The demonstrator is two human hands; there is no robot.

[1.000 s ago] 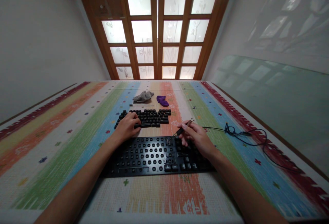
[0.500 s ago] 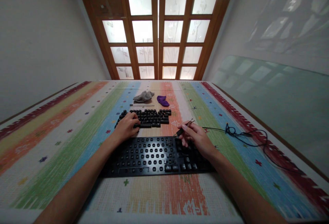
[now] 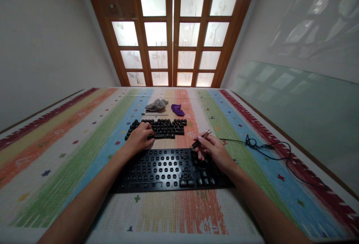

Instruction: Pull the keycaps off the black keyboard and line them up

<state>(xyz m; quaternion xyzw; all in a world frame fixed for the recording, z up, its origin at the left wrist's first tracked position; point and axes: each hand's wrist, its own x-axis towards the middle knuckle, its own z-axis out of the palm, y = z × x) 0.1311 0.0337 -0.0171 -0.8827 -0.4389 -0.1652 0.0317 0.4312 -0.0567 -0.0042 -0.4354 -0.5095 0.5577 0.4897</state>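
Loose black keycaps [image 3: 164, 126] lie in rows on the striped cloth, laid out like a keyboard. My left hand [image 3: 141, 136] rests over their left part, fingers curled and fingertips by the left end of the spacebar keycap [image 3: 160, 136]. What is under those fingers is hidden. Nearer to me lies the black keyboard [image 3: 148, 169], its left and middle keys bare and several keycaps still on at the right. Above its upper right part, my right hand [image 3: 211, 147] is closed around a keycap puller [image 3: 196, 144], a small black-handled tool with thin metal ends at both sides.
A grey cloth [image 3: 157, 105] and a purple cloth [image 3: 177, 110] lie beyond the keycaps, with a thin rod [image 3: 155, 114] in front of the grey one. A black cable [image 3: 258, 146] coils at the right. Wooden glass doors [image 3: 172, 31] stand beyond the table.
My left hand has shifted slightly to the right and its fingertips have moved a little along the spacebar keycap. The right hand with the keycap puller is nearly unmoved.
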